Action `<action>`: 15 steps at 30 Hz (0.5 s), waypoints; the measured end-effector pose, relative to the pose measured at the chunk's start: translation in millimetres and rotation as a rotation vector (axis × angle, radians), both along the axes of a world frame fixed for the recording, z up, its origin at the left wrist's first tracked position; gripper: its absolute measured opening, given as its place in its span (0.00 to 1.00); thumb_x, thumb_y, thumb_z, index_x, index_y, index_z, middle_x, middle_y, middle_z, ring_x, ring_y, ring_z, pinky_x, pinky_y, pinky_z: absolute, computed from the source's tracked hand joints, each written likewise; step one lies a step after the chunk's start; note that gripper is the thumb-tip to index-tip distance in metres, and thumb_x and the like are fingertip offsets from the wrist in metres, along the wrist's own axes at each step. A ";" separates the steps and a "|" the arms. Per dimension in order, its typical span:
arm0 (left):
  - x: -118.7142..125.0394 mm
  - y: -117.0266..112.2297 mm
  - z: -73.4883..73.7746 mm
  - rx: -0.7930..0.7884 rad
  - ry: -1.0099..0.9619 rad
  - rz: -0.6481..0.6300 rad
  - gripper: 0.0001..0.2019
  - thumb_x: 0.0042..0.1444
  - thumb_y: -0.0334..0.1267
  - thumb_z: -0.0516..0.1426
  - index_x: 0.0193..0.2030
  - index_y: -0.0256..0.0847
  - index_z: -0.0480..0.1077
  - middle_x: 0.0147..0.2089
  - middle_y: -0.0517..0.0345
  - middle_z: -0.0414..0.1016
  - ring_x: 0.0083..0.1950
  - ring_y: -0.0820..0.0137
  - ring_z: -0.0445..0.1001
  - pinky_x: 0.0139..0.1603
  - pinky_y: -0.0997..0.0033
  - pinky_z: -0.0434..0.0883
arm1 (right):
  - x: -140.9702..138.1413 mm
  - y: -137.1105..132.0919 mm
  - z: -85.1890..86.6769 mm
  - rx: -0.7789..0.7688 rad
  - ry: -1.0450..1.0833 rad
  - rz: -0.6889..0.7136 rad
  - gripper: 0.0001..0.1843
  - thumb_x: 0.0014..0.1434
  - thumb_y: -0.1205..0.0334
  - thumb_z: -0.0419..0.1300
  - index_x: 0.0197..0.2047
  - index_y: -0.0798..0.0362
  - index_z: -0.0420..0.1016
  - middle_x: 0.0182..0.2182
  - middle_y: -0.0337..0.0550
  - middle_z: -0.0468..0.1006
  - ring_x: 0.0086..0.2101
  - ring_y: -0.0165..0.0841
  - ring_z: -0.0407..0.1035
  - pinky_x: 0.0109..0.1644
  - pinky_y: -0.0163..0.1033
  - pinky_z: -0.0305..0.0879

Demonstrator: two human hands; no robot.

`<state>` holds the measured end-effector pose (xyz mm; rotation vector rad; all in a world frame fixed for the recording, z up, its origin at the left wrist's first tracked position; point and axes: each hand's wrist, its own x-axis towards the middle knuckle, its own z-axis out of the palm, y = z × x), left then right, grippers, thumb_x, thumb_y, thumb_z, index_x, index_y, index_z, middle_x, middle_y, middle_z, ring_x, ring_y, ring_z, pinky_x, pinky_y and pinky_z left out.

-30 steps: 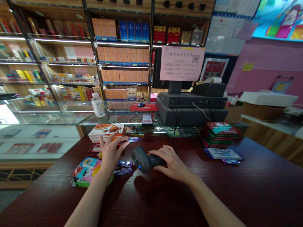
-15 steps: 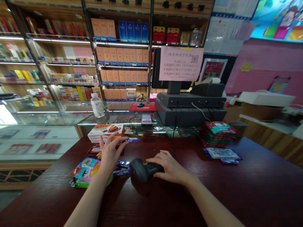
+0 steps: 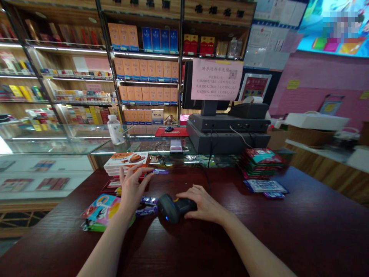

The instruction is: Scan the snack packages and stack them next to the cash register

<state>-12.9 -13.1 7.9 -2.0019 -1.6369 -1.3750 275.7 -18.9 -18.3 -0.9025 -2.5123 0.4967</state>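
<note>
Between the thumb and forefinger of my left hand (image 3: 134,187) is one end of a small purple candy pack (image 3: 160,171), raised over the table. My right hand (image 3: 200,202) is wrapped round the handle of a black barcode scanner (image 3: 170,209), whose head points left and shows a small blue light. Two more purple packs (image 3: 146,211) lie just left of the scanner head. Under and beside my left forearm is a colourful snack bag (image 3: 100,209). Behind that hand are stacked white and orange boxes (image 3: 122,162), partly hidden by my fingers.
On the dark wooden table (image 3: 242,234), a stack of red and green packets (image 3: 261,163) stands at right, with blue packets (image 3: 265,186) before it. Beyond are a glass counter, a plastic bottle (image 3: 115,130) and a cash register (image 3: 227,129). A cable (image 3: 208,179) runs across the back.
A blue light now shows on the scanner head. The whole view has shifted slightly; both hands keep their holds and nearly the same places.
</note>
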 end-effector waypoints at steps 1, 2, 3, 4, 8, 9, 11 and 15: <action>0.2 0.1 0.3 0.001 -0.006 -0.004 0.11 0.63 0.49 0.56 0.44 0.50 0.78 0.50 0.53 0.79 0.61 0.59 0.72 0.73 0.35 0.39 | 0.0 -0.2 0.9 -0.003 0.000 -0.003 0.34 0.52 0.55 0.74 0.61 0.42 0.70 0.49 0.42 0.79 0.52 0.40 0.70 0.67 0.52 0.47; 0.3 0.2 0.6 0.002 -0.012 -0.005 0.12 0.63 0.49 0.56 0.44 0.50 0.78 0.50 0.53 0.79 0.60 0.59 0.73 0.73 0.36 0.39 | 0.0 -0.4 1.9 -0.003 0.000 -0.005 0.34 0.52 0.54 0.74 0.61 0.42 0.71 0.49 0.42 0.79 0.52 0.40 0.70 0.66 0.52 0.48; 0.4 0.2 0.9 0.002 -0.019 -0.005 0.12 0.63 0.49 0.56 0.43 0.50 0.78 0.50 0.54 0.79 0.60 0.59 0.73 0.73 0.36 0.40 | 0.0 -0.6 2.7 -0.002 -0.001 -0.007 0.34 0.52 0.55 0.73 0.61 0.42 0.71 0.49 0.42 0.80 0.52 0.40 0.71 0.65 0.51 0.49; 0.4 0.4 1.0 0.002 -0.024 -0.005 0.12 0.63 0.50 0.56 0.43 0.50 0.78 0.49 0.54 0.79 0.60 0.59 0.73 0.73 0.36 0.40 | 0.0 -0.8 3.4 0.001 -0.002 -0.008 0.33 0.53 0.55 0.73 0.61 0.42 0.71 0.49 0.42 0.80 0.52 0.40 0.71 0.65 0.50 0.50; 0.4 1.1 0.4 0.001 -0.039 -0.013 0.12 0.63 0.50 0.56 0.43 0.51 0.78 0.49 0.55 0.79 0.60 0.59 0.72 0.73 0.37 0.40 | -0.1 -1.1 4.4 0.007 -0.006 -0.012 0.32 0.53 0.55 0.73 0.61 0.43 0.71 0.49 0.42 0.80 0.51 0.40 0.71 0.63 0.49 0.53; 0.6 1.2 0.2 -0.001 -0.046 -0.016 0.12 0.63 0.50 0.56 0.43 0.51 0.78 0.49 0.55 0.80 0.60 0.59 0.72 0.73 0.37 0.40 | -0.1 -1.2 4.5 0.007 -0.007 -0.015 0.32 0.53 0.55 0.73 0.60 0.43 0.72 0.49 0.42 0.80 0.51 0.40 0.71 0.63 0.49 0.53; 1.4 1.1 -0.1 -0.010 -0.067 -0.023 0.12 0.62 0.51 0.56 0.43 0.51 0.78 0.49 0.55 0.80 0.60 0.59 0.73 0.73 0.37 0.41 | 0.1 -1.4 5.2 0.003 -0.011 -0.021 0.33 0.52 0.54 0.73 0.60 0.43 0.72 0.48 0.42 0.80 0.51 0.41 0.71 0.63 0.49 0.53; 3.6 0.3 0.7 -0.020 -0.105 -0.041 0.12 0.62 0.51 0.57 0.43 0.51 0.78 0.48 0.56 0.80 0.59 0.59 0.73 0.73 0.36 0.41 | -0.1 -2.0 7.9 -0.006 0.004 -0.029 0.32 0.55 0.47 0.71 0.60 0.42 0.72 0.50 0.43 0.80 0.52 0.42 0.71 0.61 0.50 0.56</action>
